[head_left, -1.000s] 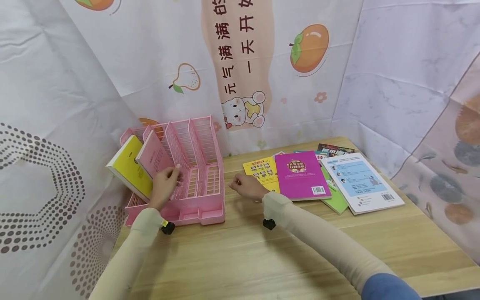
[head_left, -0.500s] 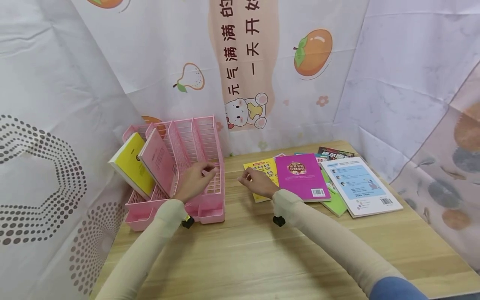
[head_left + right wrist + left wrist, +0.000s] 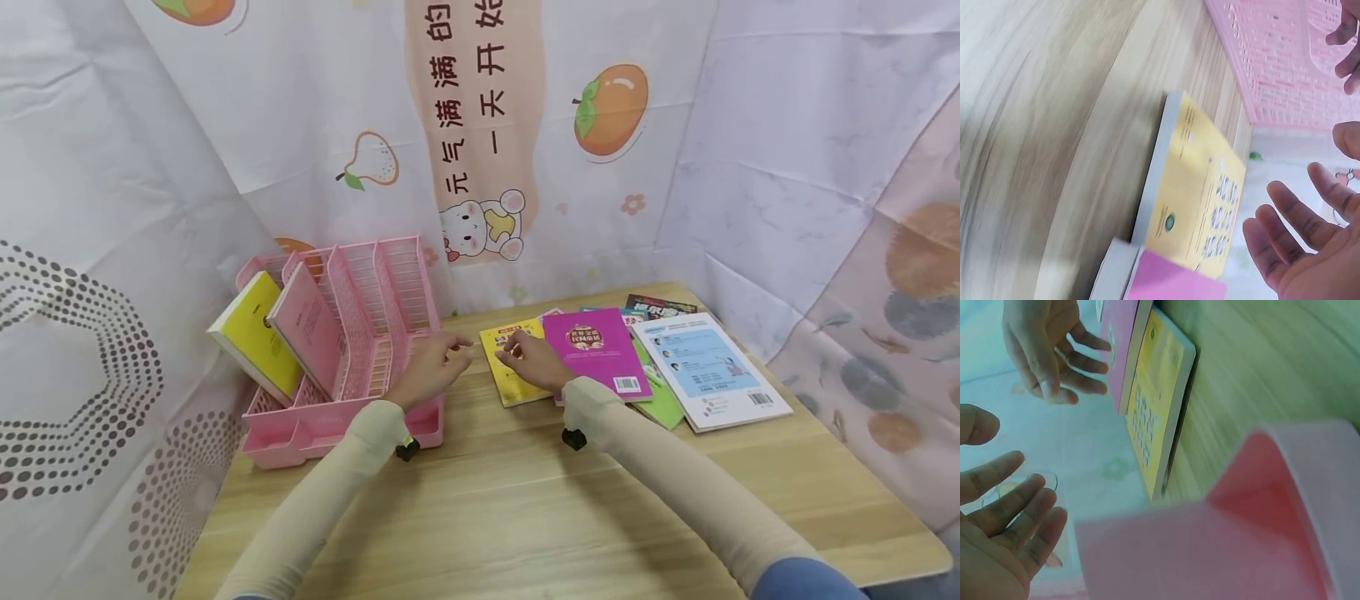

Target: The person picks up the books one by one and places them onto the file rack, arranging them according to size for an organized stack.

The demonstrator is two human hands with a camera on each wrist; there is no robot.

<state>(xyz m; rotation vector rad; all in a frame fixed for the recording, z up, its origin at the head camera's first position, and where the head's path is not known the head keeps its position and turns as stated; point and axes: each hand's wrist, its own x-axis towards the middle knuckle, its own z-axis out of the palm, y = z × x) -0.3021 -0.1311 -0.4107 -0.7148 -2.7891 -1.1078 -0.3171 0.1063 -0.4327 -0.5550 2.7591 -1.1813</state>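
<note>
My left hand point(image 3: 431, 367) hovers over the right end of the pink book rack point(image 3: 360, 410), fingers relaxed and holding nothing. Above the yellow book point(image 3: 517, 387) on the table is my right hand point(image 3: 534, 360), its fingers loosely bent and nothing in them. The left wrist view shows both hands apart from the yellow book point(image 3: 1157, 394). In the right wrist view, the yellow book point(image 3: 1194, 194) lies flat beside the magenta book point(image 3: 1172, 278), below my right fingers. Inside the rack, a thick yellow book point(image 3: 262, 333) and a pink book point(image 3: 311, 329) lean in the left compartments.
The magenta book point(image 3: 596, 354) overlaps a green book point(image 3: 660, 392). A white and blue book point(image 3: 708, 367) lies at the right, with a dark-covered book point(image 3: 660, 306) behind. A printed curtain point(image 3: 300, 108) hangs along the table's back edge.
My left hand has left the books in the rack and moved right, across to the rack's right end. My right hand has shifted slightly right, over the yellow book.
</note>
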